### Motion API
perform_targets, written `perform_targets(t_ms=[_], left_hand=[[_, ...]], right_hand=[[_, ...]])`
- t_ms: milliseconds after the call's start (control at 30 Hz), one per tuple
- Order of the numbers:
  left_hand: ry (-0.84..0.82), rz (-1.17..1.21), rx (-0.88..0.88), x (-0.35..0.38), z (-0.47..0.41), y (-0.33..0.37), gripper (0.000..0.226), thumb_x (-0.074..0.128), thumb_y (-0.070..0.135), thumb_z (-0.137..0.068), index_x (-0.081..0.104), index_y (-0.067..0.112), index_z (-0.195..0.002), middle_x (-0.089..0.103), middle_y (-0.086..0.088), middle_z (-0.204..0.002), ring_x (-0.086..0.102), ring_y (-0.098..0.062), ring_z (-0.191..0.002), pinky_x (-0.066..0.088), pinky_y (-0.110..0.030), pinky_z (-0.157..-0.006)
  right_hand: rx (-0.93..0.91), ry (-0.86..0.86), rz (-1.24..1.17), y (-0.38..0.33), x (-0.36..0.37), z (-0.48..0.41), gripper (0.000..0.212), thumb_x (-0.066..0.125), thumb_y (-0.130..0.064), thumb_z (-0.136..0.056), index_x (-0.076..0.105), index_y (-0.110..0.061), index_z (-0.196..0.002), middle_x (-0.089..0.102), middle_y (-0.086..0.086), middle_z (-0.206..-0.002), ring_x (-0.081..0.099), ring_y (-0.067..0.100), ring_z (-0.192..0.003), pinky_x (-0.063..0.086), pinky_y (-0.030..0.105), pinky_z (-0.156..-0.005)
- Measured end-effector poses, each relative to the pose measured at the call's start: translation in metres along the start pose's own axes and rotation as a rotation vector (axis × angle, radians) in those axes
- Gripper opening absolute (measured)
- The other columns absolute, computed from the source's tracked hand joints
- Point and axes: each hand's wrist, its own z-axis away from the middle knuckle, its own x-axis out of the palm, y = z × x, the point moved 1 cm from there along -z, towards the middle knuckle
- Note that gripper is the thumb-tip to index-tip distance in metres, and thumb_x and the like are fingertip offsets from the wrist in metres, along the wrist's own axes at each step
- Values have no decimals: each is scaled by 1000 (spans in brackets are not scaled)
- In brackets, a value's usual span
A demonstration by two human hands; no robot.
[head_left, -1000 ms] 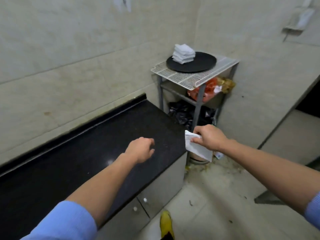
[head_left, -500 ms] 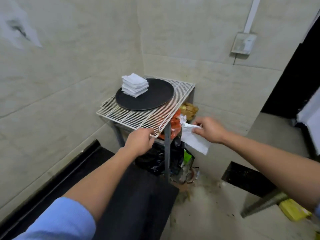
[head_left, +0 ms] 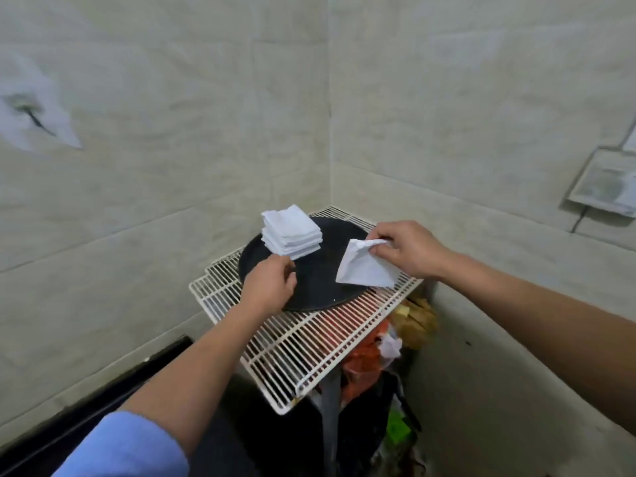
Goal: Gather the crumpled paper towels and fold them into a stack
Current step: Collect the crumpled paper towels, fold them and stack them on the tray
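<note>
A neat stack of folded white paper towels (head_left: 292, 236) sits on the back left of a round black tray (head_left: 330, 270). My right hand (head_left: 409, 249) pinches one corner of a loose, creased white paper towel (head_left: 363, 268) that hangs over the tray's right side. Just below the stack, my left hand (head_left: 270, 285) hovers over the tray's left part with its fingers curled and nothing in it that I can see.
The tray rests on a white wire rack (head_left: 299, 342) in the corner of two tiled walls. Under the rack are orange and yellow bags (head_left: 385, 342) and black bags. A black counter (head_left: 113, 404) runs along the left wall. A wall box (head_left: 605, 180) hangs at right.
I have stepped closer to the rack. Both hands moved up and forward over the tray; the right hand carried the loose towel from beside the rack to above the tray.
</note>
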Motion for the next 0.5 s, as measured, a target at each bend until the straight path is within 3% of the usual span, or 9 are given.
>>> perform_targets(t_ms=[167,267,333,400,500], left_hand=[[43,-12,-151,22,-36,1,23,54,24,-91,63,14,-109,57,-5,-109,56,-23,-99,49,-39,-81],[67,71,-201,27,-53,-3,25,57,19,-88,62,13,-112,58,-5,-108,56,-22,-97,44,-30,-80],[102,320,-302,28,-67,-3,25,55,11,-87,62,13,-112,62,-4,-107,57,-18,-94,44,-27,-81],[140,634,-425,26,-84,-1,23,49,7,-89,63,15,-105,65,-3,-107,60,-18,-99,49,-33,-87],[148,901,-494,22,-103,-2,22,45,11,-85,66,15,-92,68,-2,-92,62,-17,-91,49,-36,-77]], right_hand=[[-133,-91,-50,32,-5,-70,13,57,-27,-93,67,-26,-101,62,-10,-97,56,13,-89,44,32,-72],[-187,-130,-109,41,3,-111,10,59,-26,-90,67,-26,-95,64,-9,-93,58,16,-89,47,34,-74],[-216,-163,-130,40,11,-136,9,60,-27,-89,66,-25,-95,66,-7,-92,59,18,-89,49,37,-77],[-245,-191,-145,34,18,-159,8,60,-25,-89,65,-20,-93,65,-4,-92,58,19,-88,48,39,-78],[-278,-235,-183,22,28,-191,4,60,-22,-89,63,-20,-91,63,-4,-90,58,19,-87,46,37,-77]])
